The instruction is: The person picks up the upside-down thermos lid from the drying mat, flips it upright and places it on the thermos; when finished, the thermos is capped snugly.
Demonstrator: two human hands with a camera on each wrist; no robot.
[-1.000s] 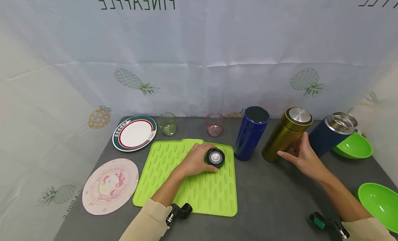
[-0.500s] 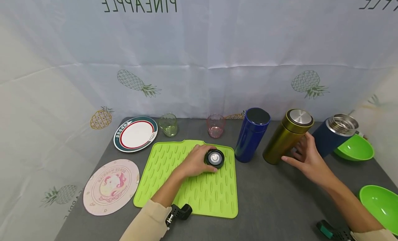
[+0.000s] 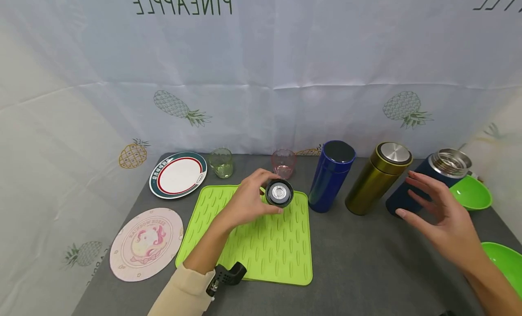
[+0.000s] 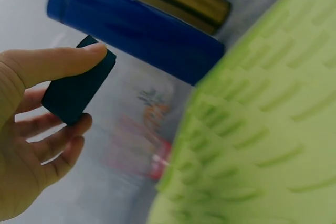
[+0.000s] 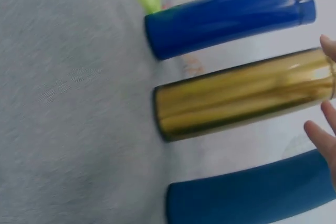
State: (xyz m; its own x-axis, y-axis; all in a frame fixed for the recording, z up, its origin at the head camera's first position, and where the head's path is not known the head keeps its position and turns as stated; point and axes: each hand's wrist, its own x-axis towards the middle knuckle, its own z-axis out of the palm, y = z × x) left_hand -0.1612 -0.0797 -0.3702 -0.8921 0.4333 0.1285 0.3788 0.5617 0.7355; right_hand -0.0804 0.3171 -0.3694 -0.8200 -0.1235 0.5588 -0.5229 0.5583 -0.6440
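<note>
My left hand [image 3: 248,200] pinches a round thermos lid [image 3: 279,193] between thumb and fingers, its underside tilted up, over the green mat [image 3: 281,255]. The left wrist view shows the same lid [image 4: 79,85] dark teal and raised above the mat. My right hand [image 3: 452,223] hovers with fingers spread before a lidless dark blue thermos [image 3: 400,199], whose steel mouth shows. To its left stands a gold thermos [image 3: 370,184] with a steel-topped lid. In the right wrist view, right fingertips [image 5: 319,134] overlap the space between the gold and dark blue thermoses.
A bright blue thermos [image 3: 331,182] stands just right of the mat. Behind the mat are a green glass [image 3: 221,163] and a pink glass [image 3: 284,161]. Two plates, one white-centred [image 3: 179,175], one pink [image 3: 147,244], lie left; green bowls [image 3: 471,193] sit right.
My left hand has raised the lid off the mat and moved it slightly away. The right hand has left the gold thermos, moving right to the dark blue one.
</note>
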